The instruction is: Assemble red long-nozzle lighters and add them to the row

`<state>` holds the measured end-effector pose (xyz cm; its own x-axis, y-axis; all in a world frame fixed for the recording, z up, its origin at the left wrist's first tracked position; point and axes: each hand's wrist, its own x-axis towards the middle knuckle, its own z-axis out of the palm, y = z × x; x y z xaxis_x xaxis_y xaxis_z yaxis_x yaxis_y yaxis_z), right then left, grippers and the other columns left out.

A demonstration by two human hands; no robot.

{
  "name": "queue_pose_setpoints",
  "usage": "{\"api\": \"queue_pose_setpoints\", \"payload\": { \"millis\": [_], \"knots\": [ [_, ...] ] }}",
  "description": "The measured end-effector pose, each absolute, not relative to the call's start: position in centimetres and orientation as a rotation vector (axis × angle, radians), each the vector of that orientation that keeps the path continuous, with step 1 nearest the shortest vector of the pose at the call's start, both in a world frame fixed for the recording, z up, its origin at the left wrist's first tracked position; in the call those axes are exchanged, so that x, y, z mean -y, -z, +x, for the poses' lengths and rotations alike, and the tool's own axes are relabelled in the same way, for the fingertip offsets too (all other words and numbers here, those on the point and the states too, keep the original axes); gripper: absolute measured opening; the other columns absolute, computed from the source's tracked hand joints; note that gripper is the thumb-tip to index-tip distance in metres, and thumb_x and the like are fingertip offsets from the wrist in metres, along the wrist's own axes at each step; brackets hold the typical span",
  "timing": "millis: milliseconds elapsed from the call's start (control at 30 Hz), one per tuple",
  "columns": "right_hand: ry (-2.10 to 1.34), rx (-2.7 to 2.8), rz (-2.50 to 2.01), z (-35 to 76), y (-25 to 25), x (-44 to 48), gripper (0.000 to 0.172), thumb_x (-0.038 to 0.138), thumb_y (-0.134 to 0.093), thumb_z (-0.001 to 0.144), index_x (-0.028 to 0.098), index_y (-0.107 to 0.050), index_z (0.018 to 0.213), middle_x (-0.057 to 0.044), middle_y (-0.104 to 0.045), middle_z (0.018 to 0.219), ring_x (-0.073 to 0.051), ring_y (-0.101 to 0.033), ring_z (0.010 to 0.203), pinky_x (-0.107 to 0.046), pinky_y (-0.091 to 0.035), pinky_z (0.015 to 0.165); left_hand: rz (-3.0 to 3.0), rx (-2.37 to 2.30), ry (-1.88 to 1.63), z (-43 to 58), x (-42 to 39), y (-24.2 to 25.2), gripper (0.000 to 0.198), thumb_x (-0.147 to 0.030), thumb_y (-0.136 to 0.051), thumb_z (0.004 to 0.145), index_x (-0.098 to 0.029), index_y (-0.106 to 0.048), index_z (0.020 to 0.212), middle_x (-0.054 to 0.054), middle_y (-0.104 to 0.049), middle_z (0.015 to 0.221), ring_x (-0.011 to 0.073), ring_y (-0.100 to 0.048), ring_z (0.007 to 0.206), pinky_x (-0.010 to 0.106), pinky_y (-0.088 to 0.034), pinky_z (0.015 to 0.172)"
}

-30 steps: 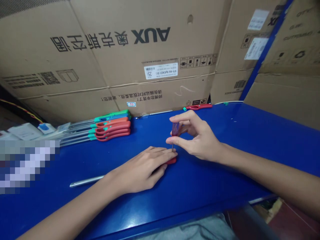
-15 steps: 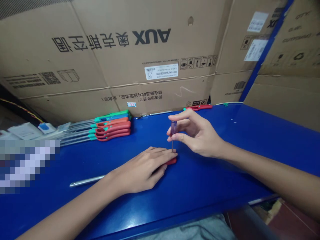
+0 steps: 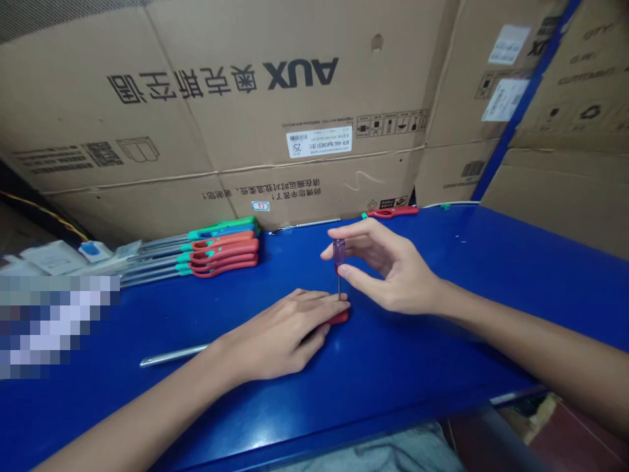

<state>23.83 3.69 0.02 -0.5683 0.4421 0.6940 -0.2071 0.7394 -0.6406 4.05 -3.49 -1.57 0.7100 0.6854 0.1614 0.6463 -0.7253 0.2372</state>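
My left hand [image 3: 287, 334] lies over a long-nosed lighter, pressing it to the blue table [image 3: 275, 419]. Only the end of its red handle [image 3: 340, 318] and its silver tube [image 3: 171, 356] show; the middle is hidden under my hand and wrist. With my right hand [image 3: 398, 269] I hold a small screwdriver [image 3: 339, 254] upright by its purple see-through handle, thumb low on it and index finger over the top. Its thin shaft goes down beside my left fingertips at the red handle; the tip is hidden.
Several long-nosed lighters [image 3: 223, 254] with red, blue and green handles are stacked at the left. Another red lighter [image 3: 393, 212] and a thin metal rod [image 3: 314, 223] lie along the large cardboard box [image 3: 236, 131] behind. White connectors [image 3: 54, 257] sit far left.
My right fingers have shifted round the screwdriver handle, the far fingers reaching further left. The screwdriver stays upright in place, and my left hand still presses on the lighter.
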Motion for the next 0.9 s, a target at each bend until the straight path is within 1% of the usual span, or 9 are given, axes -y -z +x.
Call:
{"api": "queue_pose_setpoints", "payload": {
  "millis": [100,267,467,567,633,700,767,900],
  "knots": [
    [-0.880,1.991,-0.177,23.9,0.0,-3.9,0.035,0.006,-0.059,0.085,0.019,-0.051,0.117,-0.004,-0.065,0.097,-0.016,-0.067,0.095,-0.034,-0.054,0.087,2.754,-1.073,-0.369,4.1,3.5,1.6,0.042,-0.013,-0.044,0.094,-0.019,-0.048,0.136,0.007,-0.057,0.138,0.0195,-0.051,0.128,0.038,-0.041,0.107],
    [-0.842,1.953,-0.177,23.8,0.2,-4.3,0.032,0.009,-0.064,0.083,0.020,-0.054,0.111,-0.002,-0.063,0.093,-0.016,-0.066,0.088,-0.036,-0.055,0.081,2.748,-1.075,-0.375,4.0,3.5,1.6,0.043,-0.013,-0.044,0.094,-0.020,-0.048,0.136,0.007,-0.056,0.139,0.0199,-0.051,0.128,0.038,-0.041,0.107],
    [-0.707,1.900,-0.220,23.4,0.6,-4.5,0.033,0.015,-0.073,0.078,0.023,-0.056,0.105,0.001,-0.062,0.085,-0.014,-0.064,0.077,-0.035,-0.055,0.075,2.737,-1.075,-0.379,4.0,3.5,1.7,0.043,-0.013,-0.044,0.095,-0.021,-0.048,0.137,0.006,-0.056,0.139,0.0204,-0.051,0.129,0.039,-0.041,0.107],
    [-0.682,1.920,-0.206,23.5,0.6,-4.5,0.032,0.017,-0.073,0.079,0.023,-0.057,0.107,0.001,-0.064,0.087,-0.015,-0.065,0.080,-0.036,-0.057,0.079,2.733,-1.071,-0.391,4.0,3.6,1.6,0.043,-0.012,-0.044,0.094,-0.021,-0.048,0.136,0.006,-0.057,0.139,0.0208,-0.052,0.128,0.039,-0.041,0.107],
    [-0.720,1.929,-0.190,23.5,0.3,-4.2,0.026,0.017,-0.067,0.084,0.023,-0.057,0.107,-0.002,-0.065,0.095,-0.016,-0.066,0.089,-0.035,-0.058,0.081,2.734,-1.075,-0.389,4.0,3.5,1.6,0.042,-0.012,-0.045,0.094,-0.021,-0.049,0.135,0.007,-0.057,0.139,0.0210,-0.052,0.128,0.039,-0.041,0.107],
    [-0.799,1.928,-0.188,23.5,0.0,-3.9,0.020,0.015,-0.062,0.087,0.021,-0.057,0.106,-0.005,-0.065,0.102,-0.017,-0.066,0.096,-0.033,-0.059,0.080,2.740,-1.080,-0.373,4.0,3.5,1.6,0.042,-0.012,-0.044,0.094,-0.020,-0.050,0.134,0.008,-0.056,0.140,0.0209,-0.051,0.128,0.039,-0.040,0.108],
    [-0.876,1.917,-0.191,23.5,-0.3,-3.6,0.018,0.013,-0.060,0.087,0.019,-0.056,0.104,-0.005,-0.066,0.101,-0.015,-0.068,0.093,-0.030,-0.059,0.079,2.742,-1.080,-0.357,4.1,3.5,1.6,0.043,-0.012,-0.044,0.094,-0.020,-0.048,0.136,0.008,-0.056,0.140,0.0204,-0.051,0.129,0.039,-0.040,0.108],
    [-0.900,1.894,-0.210,23.5,-0.4,-3.3,0.020,0.011,-0.064,0.084,0.020,-0.056,0.100,-0.001,-0.065,0.090,-0.013,-0.069,0.084,-0.028,-0.059,0.079,2.695,-1.117,-0.381,4.0,3.7,1.6,0.049,-0.012,-0.044,0.094,-0.022,-0.037,0.141,0.007,-0.060,0.132,0.0199,-0.056,0.122,0.038,-0.044,0.104]
  ]
}}
